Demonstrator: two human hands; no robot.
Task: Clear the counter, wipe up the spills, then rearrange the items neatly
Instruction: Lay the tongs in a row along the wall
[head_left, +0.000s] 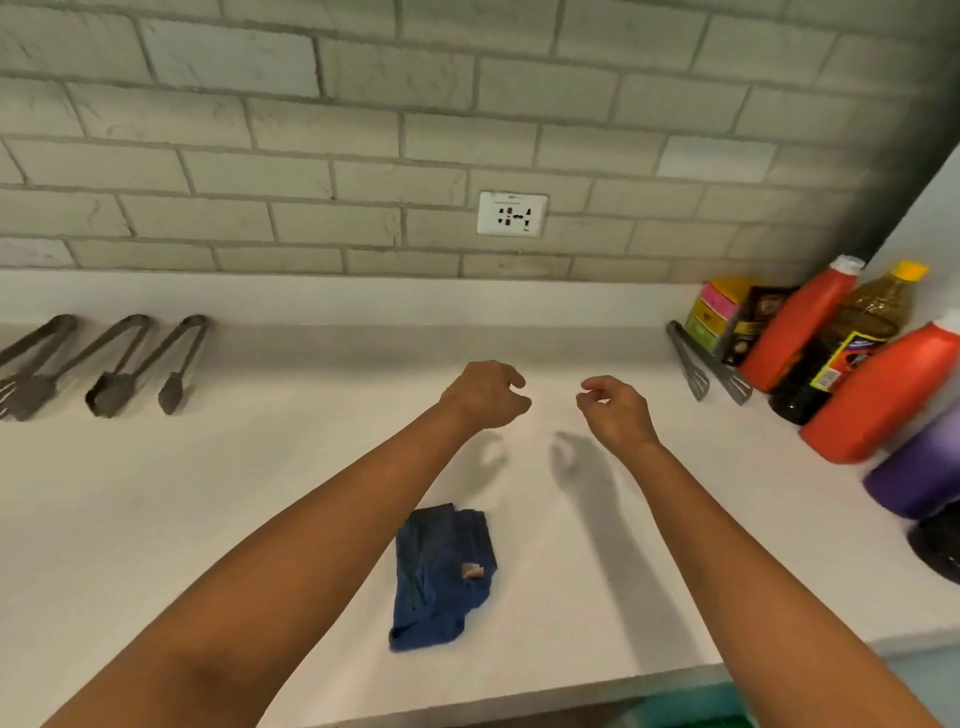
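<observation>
Counter (208, 519): smooth, matt white, faint sheen. Wall tiles (311, 130), top of frame: rough, stone-like, matt grey. Cloth (441, 577), lower centre: dark blue fabric, crumpled. Tongs (130, 364), left: dull grey metal. Red bottles (883, 395), right: glossy plastic. Socket (512, 214): smooth white plastic.

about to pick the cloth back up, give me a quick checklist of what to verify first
1. Left hand free: ok, fingers loosely curled, holding nothing.
2. Right hand free: ok, holding nothing.
3. Blue cloth within reach: ok, crumpled on the counter between the forearms.
4. Cloth clean: not ok, a small tan scrap lies on it.
5. Spills left on the counter: cannot tell, none plainly visible.
6. Items arranged: ok, tongs in a row at left, bottles grouped at right.
</observation>
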